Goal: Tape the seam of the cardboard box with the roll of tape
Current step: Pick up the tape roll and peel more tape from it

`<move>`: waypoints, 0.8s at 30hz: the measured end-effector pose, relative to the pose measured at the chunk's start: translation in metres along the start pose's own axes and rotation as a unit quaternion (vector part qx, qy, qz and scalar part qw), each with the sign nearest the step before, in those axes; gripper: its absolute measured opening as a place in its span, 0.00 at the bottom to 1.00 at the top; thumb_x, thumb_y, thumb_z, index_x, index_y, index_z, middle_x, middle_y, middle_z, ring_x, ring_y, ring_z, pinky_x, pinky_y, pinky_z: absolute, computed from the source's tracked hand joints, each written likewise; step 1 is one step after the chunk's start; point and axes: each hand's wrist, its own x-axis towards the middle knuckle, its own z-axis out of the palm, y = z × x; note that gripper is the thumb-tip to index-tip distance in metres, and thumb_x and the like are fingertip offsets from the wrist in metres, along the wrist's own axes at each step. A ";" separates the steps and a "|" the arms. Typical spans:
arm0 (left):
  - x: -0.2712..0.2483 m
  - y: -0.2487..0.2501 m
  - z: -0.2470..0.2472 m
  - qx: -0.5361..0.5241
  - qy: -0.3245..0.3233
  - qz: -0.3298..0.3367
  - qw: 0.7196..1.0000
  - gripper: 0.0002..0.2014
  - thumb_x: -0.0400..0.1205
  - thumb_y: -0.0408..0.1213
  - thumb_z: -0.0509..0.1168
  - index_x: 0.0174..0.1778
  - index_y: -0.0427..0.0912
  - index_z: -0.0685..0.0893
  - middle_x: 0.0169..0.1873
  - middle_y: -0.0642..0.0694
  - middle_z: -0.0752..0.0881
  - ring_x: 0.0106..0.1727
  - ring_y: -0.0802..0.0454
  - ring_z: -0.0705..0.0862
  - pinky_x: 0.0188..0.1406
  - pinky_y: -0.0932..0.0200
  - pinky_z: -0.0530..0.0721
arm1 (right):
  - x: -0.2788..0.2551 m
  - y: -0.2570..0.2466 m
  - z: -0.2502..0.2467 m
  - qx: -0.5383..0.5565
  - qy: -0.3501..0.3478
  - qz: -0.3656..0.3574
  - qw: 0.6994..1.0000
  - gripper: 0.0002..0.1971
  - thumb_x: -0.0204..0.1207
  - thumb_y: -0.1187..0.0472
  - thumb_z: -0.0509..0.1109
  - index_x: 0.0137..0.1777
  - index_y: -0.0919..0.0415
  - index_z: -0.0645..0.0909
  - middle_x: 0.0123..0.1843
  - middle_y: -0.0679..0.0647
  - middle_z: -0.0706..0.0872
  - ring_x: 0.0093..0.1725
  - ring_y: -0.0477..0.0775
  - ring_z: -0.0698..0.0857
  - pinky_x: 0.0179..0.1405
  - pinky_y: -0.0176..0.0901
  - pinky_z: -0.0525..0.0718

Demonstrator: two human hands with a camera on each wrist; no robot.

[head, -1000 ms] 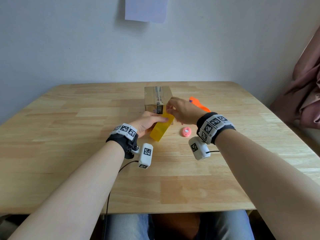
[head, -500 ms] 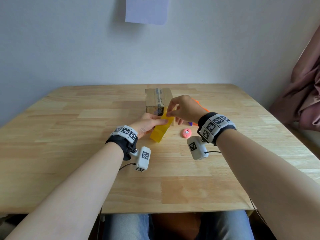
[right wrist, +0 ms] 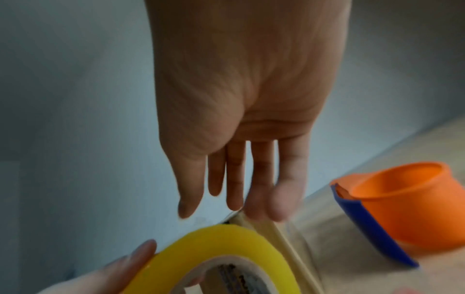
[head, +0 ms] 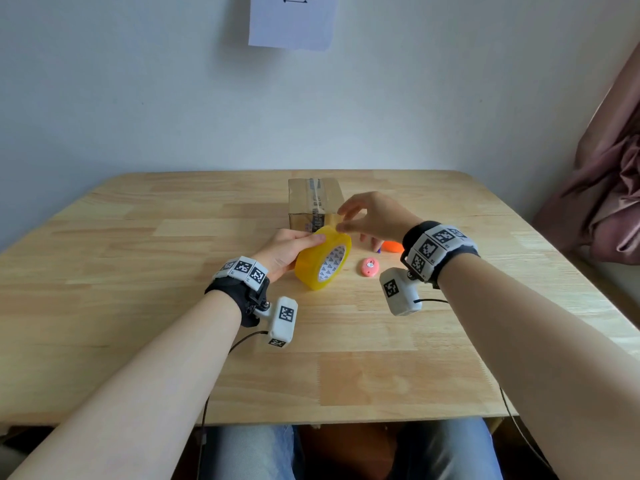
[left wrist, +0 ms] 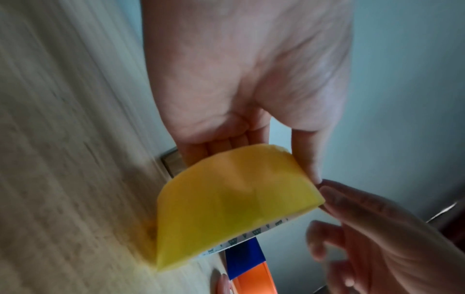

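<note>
Since half a second earlier the roll of tape (head: 322,262) had turned to show its printed core, gripped by the left hand (head: 284,251) low over the bench (head: 138,306) before the cardboard box (head: 313,202). The right hand (head: 372,218) had risen, its fingers (head: 346,226) seemingly pinching the clear tape end, blurred in the wrist views. An orange-and-blue tool (head: 391,246) lay half hidden behind that hand; a pink object (head: 369,266) sat nearby.

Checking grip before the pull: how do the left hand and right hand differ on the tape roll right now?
The left hand grips the yellow tape roll around its rim, standing it on edge on the table; the right hand only pinches at the roll's top edge with its fingertips. The left hand sits low beside the roll, while the right hand hovers above it, its other fingers spread. Both touch the roll, in front of the cardboard box.
</note>
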 end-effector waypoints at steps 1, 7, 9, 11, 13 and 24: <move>-0.001 0.002 0.001 0.004 -0.007 0.004 1.000 0.08 0.83 0.40 0.72 0.52 0.39 0.91 0.50 0.40 0.93 0.52 0.45 0.90 0.53 0.53 0.89 | -0.002 0.000 0.004 0.001 -0.023 0.010 1.000 0.19 0.79 0.51 0.79 0.68 0.54 0.85 0.60 0.49 0.90 0.27 0.43 0.91 0.25 0.48 0.92; 0.000 0.001 0.000 0.027 -0.010 0.011 1.000 0.09 0.82 0.42 0.73 0.51 0.41 0.92 0.46 0.43 0.94 0.46 0.49 0.91 0.47 0.57 0.88 | -0.008 -0.003 0.012 0.010 0.030 0.024 0.999 0.11 0.83 0.53 0.76 0.59 0.58 0.91 0.31 0.47 0.85 0.15 0.33 0.80 0.13 0.27 0.75; 0.001 0.000 0.001 0.025 -0.007 0.011 1.000 0.09 0.82 0.42 0.74 0.52 0.41 0.92 0.46 0.42 0.94 0.47 0.48 0.92 0.47 0.58 0.87 | -0.006 -0.004 0.014 0.005 0.053 0.026 0.998 0.11 0.83 0.55 0.75 0.57 0.60 0.91 0.30 0.48 0.84 0.13 0.32 0.77 0.12 0.27 0.72; 0.001 -0.001 0.001 0.026 -0.004 0.013 1.000 0.10 0.81 0.42 0.74 0.52 0.40 0.92 0.47 0.41 0.94 0.48 0.47 0.91 0.47 0.57 0.87 | -0.005 -0.004 0.017 -0.009 0.059 0.026 0.998 0.10 0.84 0.55 0.74 0.57 0.61 0.91 0.29 0.50 0.84 0.12 0.34 0.76 0.11 0.28 0.73; 0.002 -0.001 0.001 0.033 0.002 0.016 0.999 0.09 0.81 0.43 0.74 0.52 0.41 0.92 0.47 0.41 0.94 0.48 0.46 0.91 0.49 0.56 0.87 | -0.004 -0.004 0.019 -0.019 0.067 0.018 0.997 0.11 0.86 0.55 0.72 0.58 0.61 0.91 0.29 0.51 0.84 0.12 0.35 0.77 0.11 0.29 0.73; 0.008 0.003 0.009 0.071 0.049 0.012 0.996 0.12 0.78 0.50 0.77 0.46 0.45 0.93 0.54 0.33 0.93 0.57 0.37 0.91 0.65 0.40 0.85 | -0.007 -0.007 0.014 -0.050 0.021 0.044 0.998 0.13 0.91 0.56 0.62 0.64 0.63 0.85 0.32 0.53 0.83 0.12 0.34 0.79 0.12 0.29 0.74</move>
